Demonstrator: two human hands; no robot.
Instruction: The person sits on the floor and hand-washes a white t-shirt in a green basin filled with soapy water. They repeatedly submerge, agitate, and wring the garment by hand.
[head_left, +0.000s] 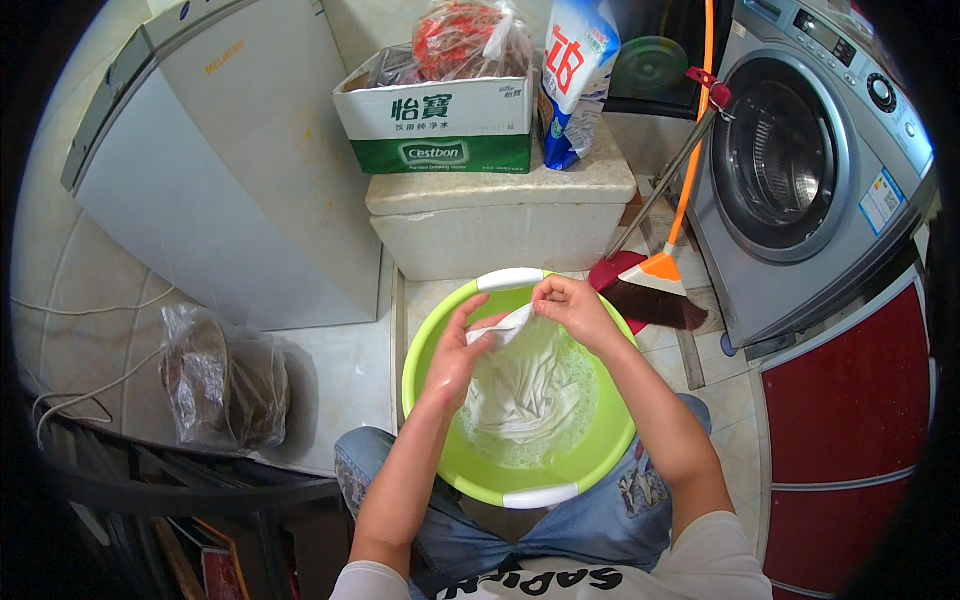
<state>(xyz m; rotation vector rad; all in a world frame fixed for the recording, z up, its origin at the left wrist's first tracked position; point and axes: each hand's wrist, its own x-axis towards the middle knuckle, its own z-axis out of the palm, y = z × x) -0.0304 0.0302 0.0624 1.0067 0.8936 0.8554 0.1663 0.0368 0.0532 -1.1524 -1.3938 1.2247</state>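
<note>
A wet white cloth (525, 390) lies partly in soapy water inside a lime-green plastic basin (611, 457), its upper edge lifted above the suds. My left hand (457, 352) has that raised edge between thumb and fingers on the left side. With thumb and fingertips, my right hand (568, 309) pinches a corner of the same cloth near the basin's far rim. Foam (510, 450) floats around the submerged folds. The basin has white grips on its far and near rims and stands between my knees.
Behind the basin, a white foam box (495, 232) carries a Cestbon carton (442, 124) and a detergent bag (574, 90). At right are a broom (660, 277), a dustpan (616, 271) and a front-loading washing machine (795, 172). A freezer (247, 172) and a plastic-wrapped bundle (225, 379) stand left.
</note>
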